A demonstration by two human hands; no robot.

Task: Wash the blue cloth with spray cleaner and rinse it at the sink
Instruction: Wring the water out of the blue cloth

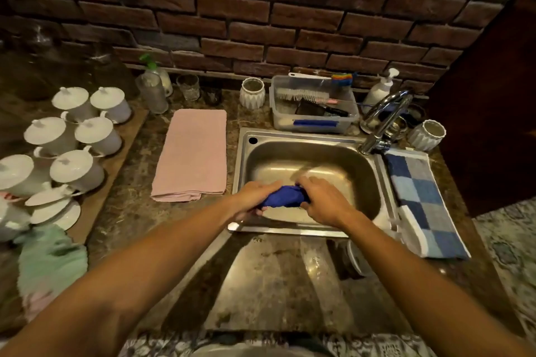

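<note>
The blue cloth (285, 196) is bunched into a thick roll and held over the near side of the steel sink (311, 153). My left hand (253, 197) grips its left end and my right hand (326, 200) grips its right end, so only the middle of the cloth shows. The chrome tap (384, 116) stands at the sink's back right corner, and no water is visible from it. A clear spray bottle with a green trigger (152, 78) stands at the back of the counter, left of the sink.
A folded pink towel (193, 153) lies left of the sink. A blue checked towel (423, 200) lies on its right. Behind the sink sits a clear tub of brushes (314, 109), with a white pump bottle (381, 87). Several white lidded cups (78, 136) crowd the left counter.
</note>
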